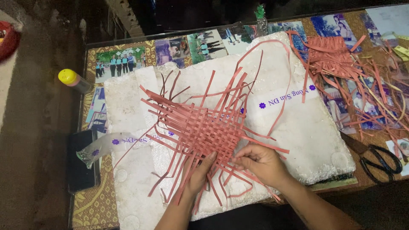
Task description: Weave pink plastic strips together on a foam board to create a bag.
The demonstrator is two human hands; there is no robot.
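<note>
Woven red strip mat (204,127) lies flat on a white foam board (298,127) (a soft base), so it stays steady. Left hand (198,172) presses it down, fingers together; right hand (260,159) pinches one strip end.

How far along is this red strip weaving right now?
Done: a dense woven patch of red strips sits mid white foam board. In hand: the left hand presses its near edge while the right hand pinches a strip there. Left: long unwoven ends fan out on every side, and a pile of loose strips waits at right.
</note>
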